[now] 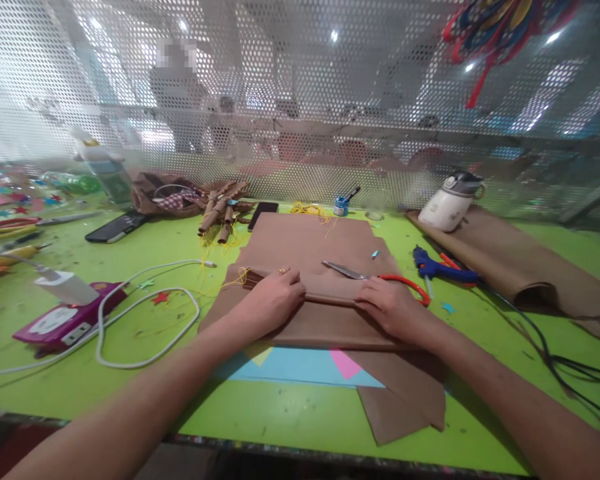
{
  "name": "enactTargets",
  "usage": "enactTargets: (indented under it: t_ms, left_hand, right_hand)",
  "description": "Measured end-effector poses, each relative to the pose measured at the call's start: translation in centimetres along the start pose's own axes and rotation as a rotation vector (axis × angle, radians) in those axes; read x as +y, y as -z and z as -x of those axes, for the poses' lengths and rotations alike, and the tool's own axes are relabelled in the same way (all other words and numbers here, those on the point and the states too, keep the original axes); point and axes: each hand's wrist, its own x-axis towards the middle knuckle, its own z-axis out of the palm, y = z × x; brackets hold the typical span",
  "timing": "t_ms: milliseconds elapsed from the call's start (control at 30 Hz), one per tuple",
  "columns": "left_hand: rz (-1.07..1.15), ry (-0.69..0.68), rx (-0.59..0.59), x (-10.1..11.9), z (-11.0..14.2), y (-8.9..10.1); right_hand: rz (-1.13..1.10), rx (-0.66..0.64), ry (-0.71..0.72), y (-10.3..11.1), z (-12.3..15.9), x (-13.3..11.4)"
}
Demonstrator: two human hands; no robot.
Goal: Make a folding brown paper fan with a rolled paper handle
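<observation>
A sheet of brown paper (305, 243) lies in the middle of the green table (280, 413), with its near part folded into a pleated strip (325, 293). My left hand (273, 300) presses down on the left end of that strip, fingers curled over it. My right hand (393, 310) presses the right end the same way. Red-handled scissors (375, 275) lie on the paper just beyond my right hand. Blue, pink and yellow sheets (300, 363) stick out from under the brown paper near me.
A blue glue gun (437, 267) and its black cable (555, 353) lie at the right beside a brown paper roll (520, 273) and a white iron (450, 203). At the left are a white charger cable (145, 320), a pink case (63, 323) and a phone (115, 227). Rolled paper tubes (220, 213) sit behind.
</observation>
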Motion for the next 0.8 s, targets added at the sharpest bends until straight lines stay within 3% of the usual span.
enactTargets:
  t_ms: [500, 800]
  left_hand:
    - [0.016, 0.041, -0.030, 0.0, -0.1, 0.0]
    - [0.006, 0.016, 0.042, -0.1, -0.1, -0.3]
  right_hand:
    - [0.138, -0.041, 0.004, -0.6, -1.2, -1.2]
    - [0.327, -0.138, 0.056, -0.2, -1.7, -1.9]
